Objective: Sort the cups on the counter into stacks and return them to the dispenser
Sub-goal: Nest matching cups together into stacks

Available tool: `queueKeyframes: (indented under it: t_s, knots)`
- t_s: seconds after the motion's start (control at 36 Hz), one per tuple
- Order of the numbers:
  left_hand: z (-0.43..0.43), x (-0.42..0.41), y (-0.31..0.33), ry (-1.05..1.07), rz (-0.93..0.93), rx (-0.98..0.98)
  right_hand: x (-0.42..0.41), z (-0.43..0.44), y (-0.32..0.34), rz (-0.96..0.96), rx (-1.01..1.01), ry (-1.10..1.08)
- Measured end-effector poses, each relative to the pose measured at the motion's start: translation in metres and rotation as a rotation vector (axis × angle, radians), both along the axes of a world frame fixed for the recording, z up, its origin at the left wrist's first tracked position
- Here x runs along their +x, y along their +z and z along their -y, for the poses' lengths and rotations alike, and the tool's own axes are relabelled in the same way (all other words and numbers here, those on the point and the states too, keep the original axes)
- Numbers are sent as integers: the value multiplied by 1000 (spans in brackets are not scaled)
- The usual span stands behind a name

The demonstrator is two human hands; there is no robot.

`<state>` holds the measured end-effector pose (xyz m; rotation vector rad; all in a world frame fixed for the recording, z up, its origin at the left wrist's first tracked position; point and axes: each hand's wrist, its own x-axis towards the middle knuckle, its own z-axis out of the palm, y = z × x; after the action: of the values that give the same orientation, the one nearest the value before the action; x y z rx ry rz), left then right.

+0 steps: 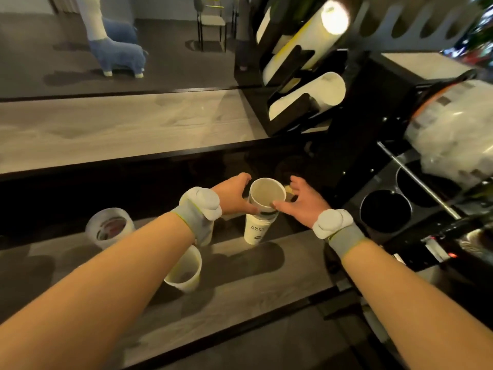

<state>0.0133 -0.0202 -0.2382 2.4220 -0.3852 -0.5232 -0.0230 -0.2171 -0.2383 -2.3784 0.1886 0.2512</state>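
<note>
Wood-grain surface [293,265] w/ a black raised ledge behind it. The black dispenser [290,124] is sitting at the right rear, white stacks lying in its slots. In the middle, the paper cup stack [256,231] is standing upright on the surface, its top cup riding high in the printed one below. The left hand [233,196] is wrapping round that top cup, thumb on the near side, fingers behind. The right hand [302,202] is hanging just beside it w/ fingers spread. Its thumb is prob. touching the rim, tho the angle makes that hard to call. A loose white cup [184,271] is standing under the left forearm, and a clear plastic cup stack [109,227] is sitting further left.

Risks, imo: pressing the top cup down off-axis could tip the stack, esp. w/ only one hand really gripping. Also, the left forearm is passing right over the loose cup, so a dropped elbow could knock it over.
</note>
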Motion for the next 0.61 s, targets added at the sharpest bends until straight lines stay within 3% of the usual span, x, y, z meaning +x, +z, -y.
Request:
queueKeyframes:
  t_s: [0.61]
  knots:
    - [20,9,-31,155,46,-120,14,6,-39,149,51,22]
